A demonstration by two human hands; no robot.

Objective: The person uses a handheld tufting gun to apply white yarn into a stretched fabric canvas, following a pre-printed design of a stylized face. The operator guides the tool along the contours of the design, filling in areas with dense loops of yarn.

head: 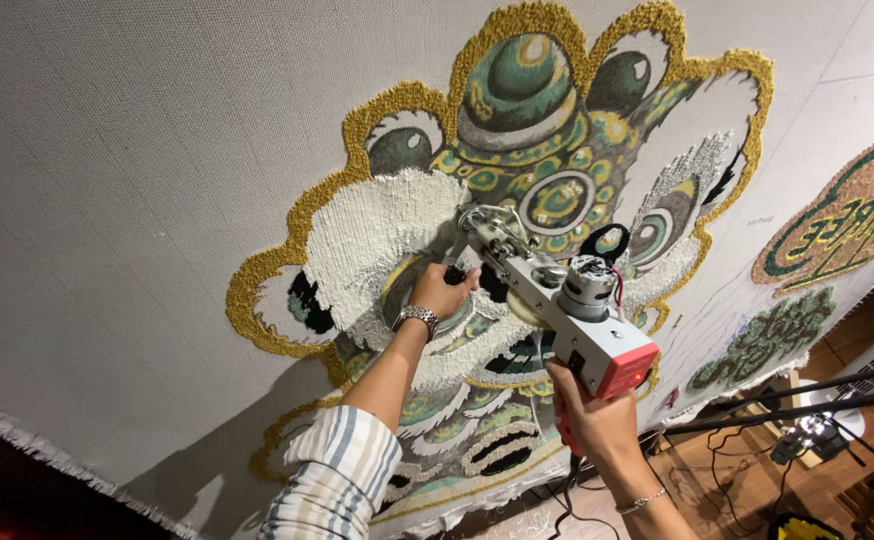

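Head view looks along a stretched grey backing cloth (127, 200) that fills most of the frame, with a tufting gun (557, 290) pressed against it near the middle. This gun is a long, pale grey metal body with a coral-pink block at its rear end, a round silver motor standing on top with red and black wires, and a bright metal needle mechanism at the front, which meets the cloth. A black loop handle rises just beyond the motor.

Left hand (440, 290) is closed around a dark front grip beside the needle end, knuckles toward the camera, with a silver watch (417, 318) on the wrist and a striped sleeve (332, 470) pushed up the forearm. Right hand (597, 420) is clamped on the pink rear handle below the pink block, a thin bracelet (642, 498) on its wrist. Both hands sit well apart along the gun, one at each end.

Where the needle touches lies a large tufted lion-head design (517, 150): a scalloped gold outline, white shaggy areas, round green eyes and green, yellow and black rings and swirls. To the right are a gold-and-green tufted patch (847, 215) and a smaller green one (767, 335). Cables (727, 445) and black stand rods (807, 400) cross the wooden floor at the lower right.
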